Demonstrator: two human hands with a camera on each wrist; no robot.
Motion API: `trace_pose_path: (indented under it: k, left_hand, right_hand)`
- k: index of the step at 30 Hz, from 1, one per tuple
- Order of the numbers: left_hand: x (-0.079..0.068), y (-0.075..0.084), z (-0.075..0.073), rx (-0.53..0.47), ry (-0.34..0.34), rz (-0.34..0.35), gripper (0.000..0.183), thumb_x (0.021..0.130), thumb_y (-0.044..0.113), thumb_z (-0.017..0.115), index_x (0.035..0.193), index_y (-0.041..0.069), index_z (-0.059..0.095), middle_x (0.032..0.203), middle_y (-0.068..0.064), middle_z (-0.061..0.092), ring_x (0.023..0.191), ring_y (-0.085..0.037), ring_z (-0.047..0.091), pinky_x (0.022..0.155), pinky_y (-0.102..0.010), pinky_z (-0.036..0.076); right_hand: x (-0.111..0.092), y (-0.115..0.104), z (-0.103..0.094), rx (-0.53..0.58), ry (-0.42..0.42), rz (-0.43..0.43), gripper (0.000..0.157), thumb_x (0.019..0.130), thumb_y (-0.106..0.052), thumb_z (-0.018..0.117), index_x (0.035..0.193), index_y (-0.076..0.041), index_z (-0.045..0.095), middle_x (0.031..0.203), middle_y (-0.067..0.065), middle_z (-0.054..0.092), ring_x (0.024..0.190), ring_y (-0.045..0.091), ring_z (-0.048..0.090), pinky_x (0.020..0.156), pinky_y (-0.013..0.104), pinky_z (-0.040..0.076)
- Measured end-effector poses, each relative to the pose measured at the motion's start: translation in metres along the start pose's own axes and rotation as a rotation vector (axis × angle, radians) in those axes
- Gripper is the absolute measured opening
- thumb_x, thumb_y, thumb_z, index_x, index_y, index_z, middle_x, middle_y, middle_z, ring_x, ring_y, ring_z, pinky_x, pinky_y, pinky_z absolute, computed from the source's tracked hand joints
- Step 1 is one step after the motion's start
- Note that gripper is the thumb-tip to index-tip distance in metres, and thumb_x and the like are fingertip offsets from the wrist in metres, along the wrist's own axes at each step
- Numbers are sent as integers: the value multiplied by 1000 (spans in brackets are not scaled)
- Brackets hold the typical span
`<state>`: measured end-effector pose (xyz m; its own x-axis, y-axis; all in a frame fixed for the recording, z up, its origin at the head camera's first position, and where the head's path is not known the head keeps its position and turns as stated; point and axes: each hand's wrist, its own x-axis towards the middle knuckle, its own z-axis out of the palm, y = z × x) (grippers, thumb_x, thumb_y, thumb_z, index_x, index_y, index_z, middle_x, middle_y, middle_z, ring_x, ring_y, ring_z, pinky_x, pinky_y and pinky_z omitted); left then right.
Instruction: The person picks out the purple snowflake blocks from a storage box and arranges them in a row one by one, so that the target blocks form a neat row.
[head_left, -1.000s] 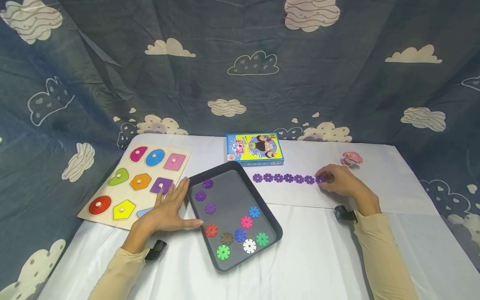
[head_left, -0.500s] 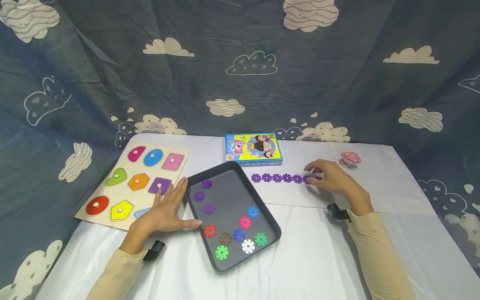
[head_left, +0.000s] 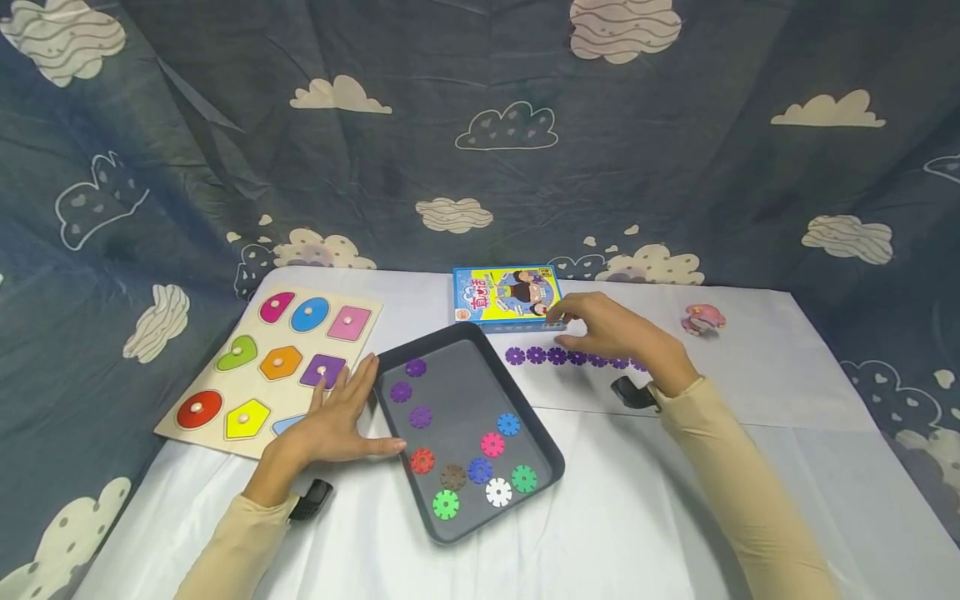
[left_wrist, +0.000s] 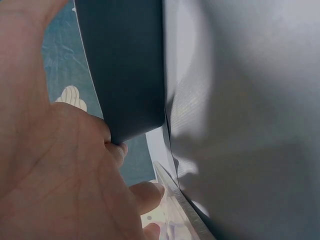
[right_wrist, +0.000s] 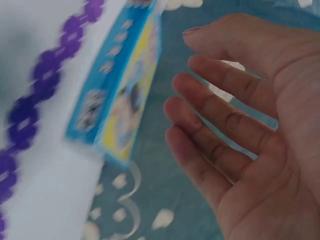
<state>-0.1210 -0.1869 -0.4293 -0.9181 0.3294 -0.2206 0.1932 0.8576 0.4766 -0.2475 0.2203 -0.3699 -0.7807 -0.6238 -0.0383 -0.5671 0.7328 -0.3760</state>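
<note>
A row of purple notched discs [head_left: 557, 357] lies on the white cloth. Over it hovers my right hand [head_left: 618, 329], holding nothing, its fingers loosely bent; they also look relaxed in the right wrist view, where the hand [right_wrist: 260, 120] is apart from the disc row [right_wrist: 47, 80]. Part of the row is hidden under this hand. My left hand [head_left: 330, 429] spreads its fingers along the left edge of a dark grey tray [head_left: 457, 392], touching its rim. Inside the tray are purple discs [head_left: 401, 392] and several discs of other colours, such as a white disc [head_left: 498, 492].
Behind the row lies a blue and yellow card box [head_left: 510, 296], close to my right fingertips. A wooden shape puzzle board [head_left: 281, 333] sits left of the tray, partly under my left hand. A small pink toy [head_left: 703, 318] stands at the right.
My right hand has let go of the purple disc at the row's right end and moved left over the row toward the box. The left hand and tray have stayed put.
</note>
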Motion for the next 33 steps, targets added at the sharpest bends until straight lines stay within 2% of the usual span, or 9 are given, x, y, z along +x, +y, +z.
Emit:
trace_pose_path:
  k: [6,11,15,19,27,33]
  left_hand:
    - [1,-1,0,-8,-7,-9,133,72,72,74,162,11,-4,170,-11,-8,152,-49,-6,116,-72,-9]
    - [2,-2,0,-5,-11,-13,134,72,73,73,162,12,-5,170,-11,-8,152,-48,-6,117,-71,-9]
    - [2,-2,0,-7,-12,-12,133,72,72,74,162,11,-4,170,-11,-8,152,-49,-6,117,-71,-9]
    - [3,-2,-1,-2,-19,-21,134,72,74,73,162,12,-5,170,-10,-8,153,-48,-6,118,-70,-9]
    - [2,-1,-2,-2,-13,-10,132,73,74,72,162,11,-3,170,-10,-6,152,-50,-4,117,-71,-9]
    - [1,-2,-2,7,-14,-10,132,73,74,72,162,12,-3,170,-10,-6,152,-49,-4,118,-70,-9]
  right_hand:
    - [33,-33,-11,10,-71,-137,34,89,-14,73,121,-3,70,123,14,70,113,34,67,97,48,55]
    - [60,-58,-6,-30,-131,-192,36,90,-15,73,124,-4,70,125,10,70,116,30,65,102,45,53]
    - [78,-75,3,-47,-178,-240,37,91,-17,72,126,-5,68,126,8,69,115,26,65,101,42,52]
    - [93,-89,16,-11,-213,-278,36,92,-17,71,126,-5,68,125,8,69,113,25,66,100,39,53]
    - [116,-104,42,24,-299,-331,33,94,-9,67,127,-5,68,126,8,70,112,24,67,101,36,52]
    - [130,-114,63,-28,-378,-356,35,94,-6,66,128,-7,68,128,7,69,118,20,64,106,34,49]
